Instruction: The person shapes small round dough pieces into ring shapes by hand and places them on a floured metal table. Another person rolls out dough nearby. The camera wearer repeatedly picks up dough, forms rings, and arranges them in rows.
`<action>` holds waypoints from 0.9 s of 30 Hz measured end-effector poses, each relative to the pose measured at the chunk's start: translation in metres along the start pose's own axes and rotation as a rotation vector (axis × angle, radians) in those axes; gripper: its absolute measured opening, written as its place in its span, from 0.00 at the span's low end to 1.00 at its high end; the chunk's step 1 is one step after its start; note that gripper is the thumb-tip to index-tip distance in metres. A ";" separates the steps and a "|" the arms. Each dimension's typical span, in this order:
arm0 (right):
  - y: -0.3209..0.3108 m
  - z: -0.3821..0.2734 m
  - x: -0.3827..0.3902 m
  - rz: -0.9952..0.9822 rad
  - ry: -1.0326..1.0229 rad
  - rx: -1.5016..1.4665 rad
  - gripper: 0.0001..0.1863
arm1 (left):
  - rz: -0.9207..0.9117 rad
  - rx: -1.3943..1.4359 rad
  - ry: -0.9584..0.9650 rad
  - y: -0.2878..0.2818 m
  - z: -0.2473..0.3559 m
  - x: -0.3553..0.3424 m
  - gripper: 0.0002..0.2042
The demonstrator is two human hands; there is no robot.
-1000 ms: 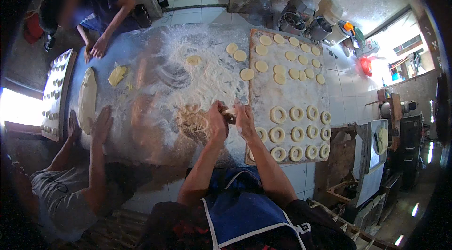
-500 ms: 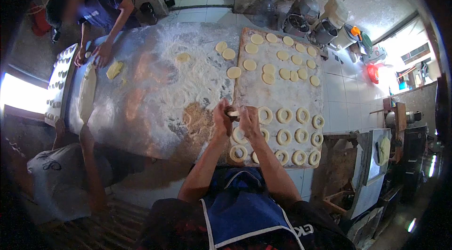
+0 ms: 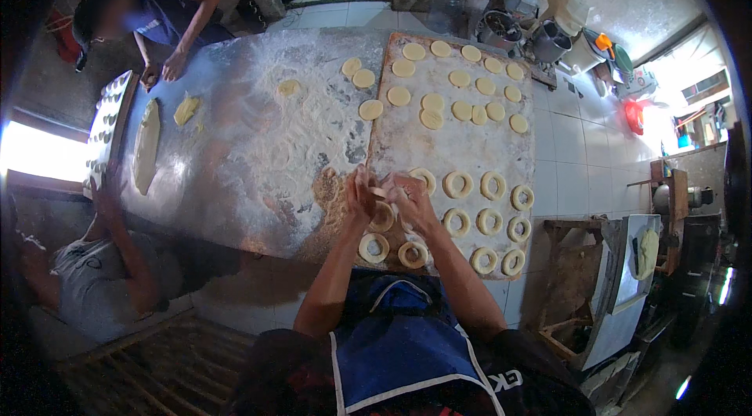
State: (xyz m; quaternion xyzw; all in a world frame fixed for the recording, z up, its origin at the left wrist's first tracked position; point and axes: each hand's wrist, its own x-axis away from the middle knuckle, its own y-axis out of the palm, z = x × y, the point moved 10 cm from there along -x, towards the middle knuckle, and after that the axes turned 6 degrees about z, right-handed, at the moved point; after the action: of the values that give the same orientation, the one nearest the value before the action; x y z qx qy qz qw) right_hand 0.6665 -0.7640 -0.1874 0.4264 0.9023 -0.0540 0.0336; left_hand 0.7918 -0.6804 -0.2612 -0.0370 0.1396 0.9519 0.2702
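Note:
Both my hands are raised over the near left part of a floured wooden board (image 3: 446, 148). Between them is a small piece of pale dough (image 3: 381, 192), seen edge-on, so its full shape is hidden. My left hand (image 3: 361, 195) curls round one side of it. On the other side, the fingers of my right hand (image 3: 410, 200) are closed and slightly blurred. Below and right of them lie rows of dough rings (image 3: 457, 185), one of which, a near dough ring (image 3: 374, 248), is by my left wrist. Flat dough discs (image 3: 432, 118) cover the board's far half.
The metal table (image 3: 227, 181) carries loose flour (image 3: 274, 118), brown crumbs (image 3: 333, 193), a long dough strip (image 3: 146, 146) and a dough lump (image 3: 186, 110). Two co-workers, one far (image 3: 168, 9) and one near (image 3: 102, 275), stand left beside a tray (image 3: 108, 122). Buckets (image 3: 551, 44) stand behind the board.
The view has shifted, so the board appears farther left. The near co-worker's hand has left the dough strip; the far co-worker's hands have drawn together. My hands still hold the dough.

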 end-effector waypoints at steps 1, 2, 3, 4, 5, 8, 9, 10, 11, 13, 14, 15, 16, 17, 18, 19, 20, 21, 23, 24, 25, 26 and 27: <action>-0.005 -0.005 -0.002 0.014 -0.058 0.149 0.10 | 0.017 -0.364 0.372 0.007 0.037 -0.001 0.14; -0.010 -0.014 -0.003 0.045 -0.145 0.290 0.11 | -0.005 -0.490 0.249 0.010 0.031 -0.009 0.12; -0.013 0.011 -0.006 0.008 0.128 0.232 0.15 | -0.064 -0.596 -0.049 0.011 0.009 -0.016 0.12; -0.022 0.007 -0.007 0.056 0.096 0.426 0.17 | -0.136 -0.731 -0.247 0.012 -0.004 -0.015 0.12; -0.029 -0.005 -0.010 0.119 -0.014 0.583 0.19 | -0.199 -0.882 -0.300 0.016 -0.003 -0.018 0.16; -0.045 -0.014 -0.017 0.162 -0.132 0.773 0.24 | -0.279 -0.982 -0.077 0.032 0.036 -0.028 0.18; -0.053 -0.010 -0.018 0.152 -0.119 0.792 0.25 | -0.309 -0.991 -0.033 0.037 0.043 -0.028 0.18; -0.061 -0.002 -0.021 0.137 -0.079 0.829 0.26 | -0.353 -0.981 0.043 0.043 0.051 -0.026 0.16; -0.068 -0.004 -0.027 0.195 -0.146 0.857 0.25 | -0.409 -1.005 0.038 0.046 0.051 -0.023 0.15; -0.078 0.002 -0.051 0.293 -0.216 0.945 0.24 | -0.441 -1.026 0.047 0.045 0.051 -0.018 0.13; -0.081 0.005 -0.064 0.324 -0.268 0.955 0.23 | -0.421 -1.023 0.059 0.043 0.053 -0.018 0.12; -0.084 0.010 -0.077 0.339 -0.300 0.966 0.21 | -0.395 -0.975 0.134 0.043 0.061 -0.017 0.12; -0.087 0.015 -0.089 0.364 -0.320 0.962 0.20 | -0.427 -1.013 0.040 0.040 0.049 -0.018 0.11; -0.086 0.023 -0.098 0.359 -0.303 0.997 0.19 | -0.451 -1.008 0.010 0.039 0.043 -0.020 0.11; -0.088 0.030 -0.107 0.363 -0.273 1.020 0.18 | -0.454 -0.967 0.007 0.038 0.041 -0.022 0.11; -0.090 0.040 -0.114 0.338 -0.194 1.050 0.17 | -0.412 -1.029 0.169 0.042 0.048 -0.035 0.12; -0.093 0.041 -0.117 0.355 -0.184 1.019 0.16 | -0.343 -1.047 0.360 0.048 0.057 -0.051 0.13; -0.097 0.046 -0.120 0.342 -0.126 0.994 0.15 | -0.293 -1.096 0.466 0.051 0.056 -0.066 0.14; -0.100 0.045 -0.120 0.331 -0.074 0.986 0.13 | -0.212 -1.064 0.421 0.056 0.032 -0.107 0.17; -0.101 0.039 -0.118 0.333 -0.085 1.002 0.12 | -0.284 -1.170 0.458 0.069 0.013 -0.123 0.19; -0.099 0.032 -0.117 0.343 -0.110 1.012 0.12 | -0.356 -1.274 0.496 0.080 -0.004 -0.135 0.21; -0.095 0.030 -0.117 0.319 -0.099 0.943 0.13 | -0.431 -1.375 0.523 0.088 -0.020 -0.143 0.23; -0.091 0.026 -0.113 0.302 -0.098 0.869 0.13 | -0.399 -1.355 0.587 0.090 -0.021 -0.144 0.24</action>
State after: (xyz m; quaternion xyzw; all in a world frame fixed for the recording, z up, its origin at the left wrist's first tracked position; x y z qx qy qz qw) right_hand 0.6681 -0.9115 -0.1950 0.5245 0.7212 -0.4418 -0.0981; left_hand 0.8673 -0.8327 -0.2383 -0.4704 -0.4180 0.7139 0.3071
